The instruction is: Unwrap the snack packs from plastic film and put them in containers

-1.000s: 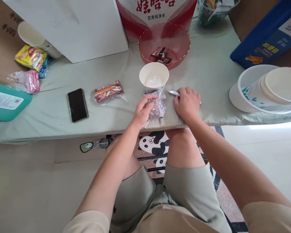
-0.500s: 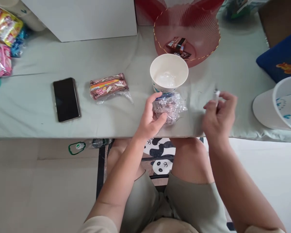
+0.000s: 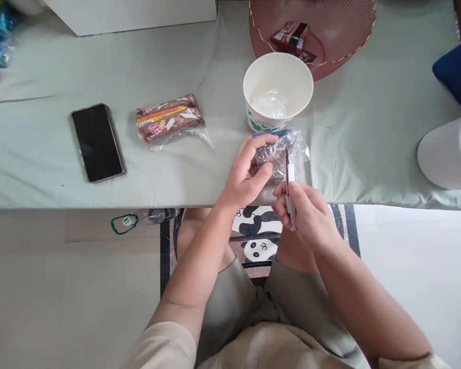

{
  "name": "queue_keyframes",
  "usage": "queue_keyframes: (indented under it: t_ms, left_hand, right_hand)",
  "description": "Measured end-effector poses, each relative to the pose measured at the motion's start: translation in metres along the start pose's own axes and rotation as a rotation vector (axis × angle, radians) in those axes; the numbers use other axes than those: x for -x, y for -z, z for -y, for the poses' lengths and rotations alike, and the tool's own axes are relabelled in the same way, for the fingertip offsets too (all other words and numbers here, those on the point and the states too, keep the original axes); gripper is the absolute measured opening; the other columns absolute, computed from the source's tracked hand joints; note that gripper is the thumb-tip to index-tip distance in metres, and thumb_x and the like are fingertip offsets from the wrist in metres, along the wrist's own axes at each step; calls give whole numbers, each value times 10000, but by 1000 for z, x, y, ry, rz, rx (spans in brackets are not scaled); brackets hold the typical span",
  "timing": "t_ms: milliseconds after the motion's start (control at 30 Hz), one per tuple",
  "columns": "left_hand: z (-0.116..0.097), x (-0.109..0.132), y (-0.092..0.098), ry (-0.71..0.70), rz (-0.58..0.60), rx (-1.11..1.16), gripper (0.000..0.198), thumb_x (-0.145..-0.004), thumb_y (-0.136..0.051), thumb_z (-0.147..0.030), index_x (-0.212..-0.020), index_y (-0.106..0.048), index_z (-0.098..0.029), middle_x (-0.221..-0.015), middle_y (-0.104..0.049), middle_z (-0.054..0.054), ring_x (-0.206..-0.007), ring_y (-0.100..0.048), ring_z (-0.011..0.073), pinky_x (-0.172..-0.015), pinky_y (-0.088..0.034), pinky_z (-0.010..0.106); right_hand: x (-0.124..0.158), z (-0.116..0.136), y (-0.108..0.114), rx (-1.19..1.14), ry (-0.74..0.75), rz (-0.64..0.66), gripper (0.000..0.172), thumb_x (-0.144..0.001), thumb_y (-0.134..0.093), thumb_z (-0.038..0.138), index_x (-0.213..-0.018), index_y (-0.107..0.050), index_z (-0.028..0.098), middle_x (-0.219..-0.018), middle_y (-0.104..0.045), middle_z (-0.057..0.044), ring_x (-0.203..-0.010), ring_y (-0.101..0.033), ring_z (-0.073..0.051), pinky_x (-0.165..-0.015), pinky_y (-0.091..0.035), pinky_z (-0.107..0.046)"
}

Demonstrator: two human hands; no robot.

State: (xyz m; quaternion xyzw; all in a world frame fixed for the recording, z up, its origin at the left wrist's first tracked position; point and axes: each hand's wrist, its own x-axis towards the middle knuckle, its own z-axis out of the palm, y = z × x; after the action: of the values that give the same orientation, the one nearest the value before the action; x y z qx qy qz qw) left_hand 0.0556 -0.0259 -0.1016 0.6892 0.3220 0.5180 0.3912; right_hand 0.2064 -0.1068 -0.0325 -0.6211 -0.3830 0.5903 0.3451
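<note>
With left hand [image 3: 249, 171] held a film-wrapped snack pack [image 3: 277, 166] on the table; with right hand [image 3: 303, 210] gripped a craft knife [image 3: 291, 187].

Curled left thumb and fingers about the pack's left side, clamped right fingers on the knife's pale handle, and had the blade over the pack's clear wrapping; could not tell contact from hovering. Had the pack near the front edge of the cloth-covered table [image 3: 372, 148], just in front of a leaf-printed paper cup [image 3: 258, 117]. Saw crumpled clear film [image 3: 272, 105] low inside that cup. Just behind, saw brown snack packets [image 3: 294, 37] inside a ribbed, translucent red bowl [image 3: 346, 31] with a gold rim. Far right, saw a white plastic tub [image 3: 440, 154], cut by the frame, with blue-printed contents only partly visible. To the left, saw a wafer multipack [image 3: 172, 120] in clear plastic.
</note>
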Motion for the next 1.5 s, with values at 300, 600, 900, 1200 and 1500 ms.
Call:
queue_keyframes:
  t_ms: [300,600,900,1200,1500]
  left_hand:
    - [9,1,-2,31,-10,75,445,-1029,-520,-515,-1431,-460,-334,-1440,-555,54,-1371,-554,251,-1091,-502,370]
    - [21,2,-10,84,-95,208,514,-968,-574,-595,-1426,-479,-382,-1414,-578,23,-1277,-613,237,-1071,-502,394]
    - [20,-3,-4,285,-73,376,634,-934,-578,-658,-1488,-406,-399,-1351,-618,48,-1183,-674,242,-977,-560,424]
    - [11,0,-2,165,113,365,996,-888,-657,-491,-1614,26,-495,-1523,-535,79,-1301,-633,255,-1016,-564,490]
    - [-6,3,4,172,293,279,990,-837,-699,-692,-1614,-134,-452,-1332,-627,76,-1160,-707,307,-905,-608,504]
  right_hand:
    - [13,7,-4,84,-85,36,512,-966,-501,678,-801,-625,210,-542,-511,47,-482,-431,-93,-517,-410,-240]
    - [28,-17,-4,53,-122,109,564,-932,-517,738,-822,-596,191,-533,-485,56,-490,-415,-90,-496,-383,-230]
    - [18,-15,63,464,294,-262,294,-967,-554,480,-1019,-665,213,-750,-621,-10,-556,-484,-139,-531,-391,-285]
    - [-63,-4,113,974,575,-613,282,-837,-611,294,-1090,-722,236,-1081,-678,-124,-1067,-607,-333,-987,-465,-576]
    - [-43,43,46,512,753,-257,124,-825,-737,327,-911,-754,240,-901,-625,-47,-741,-554,-157,-709,-503,-361]
